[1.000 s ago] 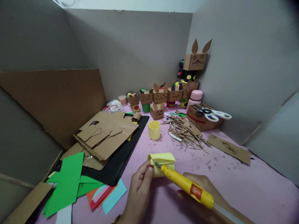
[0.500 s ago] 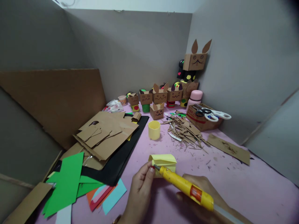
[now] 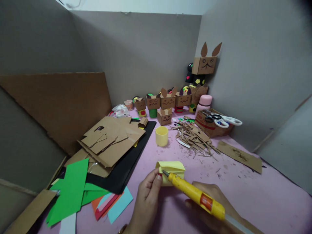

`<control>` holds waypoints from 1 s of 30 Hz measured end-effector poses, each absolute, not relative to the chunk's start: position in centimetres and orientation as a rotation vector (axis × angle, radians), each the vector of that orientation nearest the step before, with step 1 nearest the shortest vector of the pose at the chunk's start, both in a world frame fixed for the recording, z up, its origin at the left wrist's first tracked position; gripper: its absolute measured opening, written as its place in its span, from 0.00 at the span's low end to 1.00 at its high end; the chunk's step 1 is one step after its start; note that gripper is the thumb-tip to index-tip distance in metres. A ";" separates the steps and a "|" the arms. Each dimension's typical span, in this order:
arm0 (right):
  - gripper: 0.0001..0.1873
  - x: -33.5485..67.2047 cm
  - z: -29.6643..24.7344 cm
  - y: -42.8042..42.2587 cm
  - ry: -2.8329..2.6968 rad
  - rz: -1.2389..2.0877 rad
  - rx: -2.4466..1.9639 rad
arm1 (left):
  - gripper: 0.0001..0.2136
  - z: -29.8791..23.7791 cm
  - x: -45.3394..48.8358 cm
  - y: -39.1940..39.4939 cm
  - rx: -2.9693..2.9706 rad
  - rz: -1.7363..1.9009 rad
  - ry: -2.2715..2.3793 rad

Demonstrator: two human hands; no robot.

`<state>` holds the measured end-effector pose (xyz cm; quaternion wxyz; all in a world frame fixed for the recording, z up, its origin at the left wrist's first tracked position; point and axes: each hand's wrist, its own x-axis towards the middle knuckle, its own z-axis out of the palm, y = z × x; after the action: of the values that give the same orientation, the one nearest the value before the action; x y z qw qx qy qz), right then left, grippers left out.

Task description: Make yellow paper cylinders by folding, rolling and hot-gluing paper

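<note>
Between thumb and fingers, my left hand (image 3: 149, 195) pinches the left edge of a folded piece of yellow paper (image 3: 174, 166) close to the table's front. My right hand (image 3: 207, 195) is wrapped round a yellow hot glue gun (image 3: 195, 191), with a glue stick (image 3: 237, 224) poking out of its rear. The gun's metal nozzle points at the inside of the paper, right by my left fingertips; whether it touches cannot be made out. Farther back a yellow paper ring (image 3: 161, 136) stands upright on the pink table (image 3: 146, 156).
Left lie cardboard sheets (image 3: 117, 130), black paper (image 3: 122, 175), green paper (image 3: 70, 188) and coloured strips (image 3: 122, 203). Cardboard scraps (image 3: 195, 138) are heaped right, before a box (image 3: 212, 126) with scissors (image 3: 226, 122) on top. Cardboard animal figures (image 3: 168, 100) and a pink bottle (image 3: 204, 103) stand behind.
The glue gun's nozzle has shifted slightly right and up along the yellow paper. My left hand keeps its pinch, and the whole view has moved very slightly.
</note>
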<state>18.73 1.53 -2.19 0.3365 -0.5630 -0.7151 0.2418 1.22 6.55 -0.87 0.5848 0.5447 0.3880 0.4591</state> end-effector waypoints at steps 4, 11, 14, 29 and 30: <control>0.17 19.0 -1.9 1.6 -1.865 0.661 -1.472 | 0.11 -1.0 1.2 6.6 1.232 1.080 0.915; 0.14 19.2 -2.3 1.6 -1.763 0.622 -1.564 | 0.15 -1.2 0.9 7.1 1.195 1.160 0.997; 0.14 19.2 -2.3 1.6 -1.758 0.580 -1.575 | 0.16 -1.2 0.9 7.1 1.183 1.196 1.037; 0.14 19.2 -2.4 1.7 -1.798 0.543 -1.544 | 0.15 -1.3 0.8 7.1 1.187 1.170 1.026; 0.14 19.2 -2.4 1.7 -1.798 0.543 -1.544 | 0.15 -1.3 0.8 7.1 1.189 1.172 1.035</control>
<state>19.18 1.70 -2.43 0.3476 -0.5954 -0.6934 0.2094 0.82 7.07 -1.25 0.5554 0.5033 0.4381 0.4963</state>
